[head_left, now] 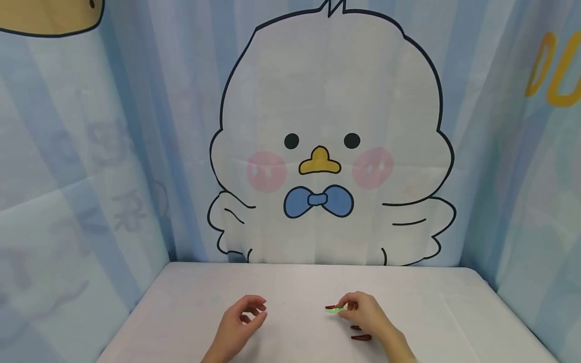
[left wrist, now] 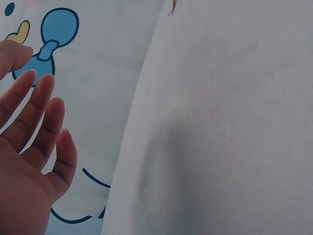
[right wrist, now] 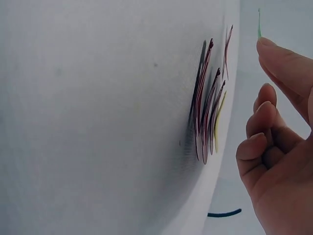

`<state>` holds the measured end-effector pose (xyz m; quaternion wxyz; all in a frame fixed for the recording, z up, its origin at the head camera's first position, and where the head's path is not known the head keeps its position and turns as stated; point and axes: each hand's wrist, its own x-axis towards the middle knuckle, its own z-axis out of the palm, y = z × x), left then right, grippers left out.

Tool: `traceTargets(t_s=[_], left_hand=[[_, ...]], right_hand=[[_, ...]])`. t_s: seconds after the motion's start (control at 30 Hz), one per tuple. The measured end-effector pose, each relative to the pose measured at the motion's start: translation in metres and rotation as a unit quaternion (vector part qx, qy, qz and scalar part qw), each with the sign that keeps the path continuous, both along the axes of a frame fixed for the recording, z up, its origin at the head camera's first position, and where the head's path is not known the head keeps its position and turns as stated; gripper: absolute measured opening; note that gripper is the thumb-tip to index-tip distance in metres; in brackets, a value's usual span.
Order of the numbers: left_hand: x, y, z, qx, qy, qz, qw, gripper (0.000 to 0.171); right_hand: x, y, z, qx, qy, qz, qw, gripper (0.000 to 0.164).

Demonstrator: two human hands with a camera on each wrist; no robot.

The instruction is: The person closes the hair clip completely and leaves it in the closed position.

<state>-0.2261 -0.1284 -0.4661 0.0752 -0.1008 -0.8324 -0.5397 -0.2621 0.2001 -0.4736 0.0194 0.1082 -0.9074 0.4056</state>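
Note:
My right hand (head_left: 365, 315) pinches a slim bright green hair clip (right wrist: 259, 24) between thumb and forefinger, its narrow tip pointing away from the fingers. The other fingers curl beneath. Close below this hand lie dark red hair clips (head_left: 361, 337) on the white table, and another red clip (head_left: 331, 306) shows right behind the green one. Seen edge-on in the right wrist view, several clips have thin split strips, with a yellow one (right wrist: 220, 120) beside them. To the left, my left hand (head_left: 238, 322) is held over the table, fingers loosely bent, with nothing in it.
A white cloth covers the table (head_left: 290, 282). Behind it hangs a blue and white striped curtain (head_left: 190, 101) with a large cartoon chick, and similar curtains close off both sides.

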Motion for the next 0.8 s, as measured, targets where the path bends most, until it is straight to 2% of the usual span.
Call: traceTargets(t_s=[0.27, 0.43, 0.57, 0.67, 0.8], left_hand=[[0.004, -0.011, 0.002, -0.044, 0.018, 0.030, 0.9984, 0.027], [0.006, -0.016, 0.002, -0.098, 0.032, 0.063, 0.9926, 0.032], [0.008, -0.019, -0.004, -0.160, 0.062, 0.094, 0.9807, 0.035], [0.009, -0.021, -0.008, -0.208, 0.089, 0.104, 0.9685, 0.039], [0.013, -0.023, -0.009, -0.249, 0.112, 0.114, 0.9552, 0.042]], right_hand=[[-0.006, -0.001, -0.005, 0.051, -0.009, -0.009, 0.999, 0.013], [-0.007, -0.002, -0.007, 0.070, -0.010, -0.010, 0.997, 0.013], [-0.006, -0.001, -0.008, 0.076, -0.008, -0.009, 0.997, 0.013], [-0.004, -0.001, -0.007, 0.080, -0.013, -0.011, 0.997, 0.013], [0.000, -0.002, -0.002, 0.088, -0.008, -0.022, 0.996, 0.011]])
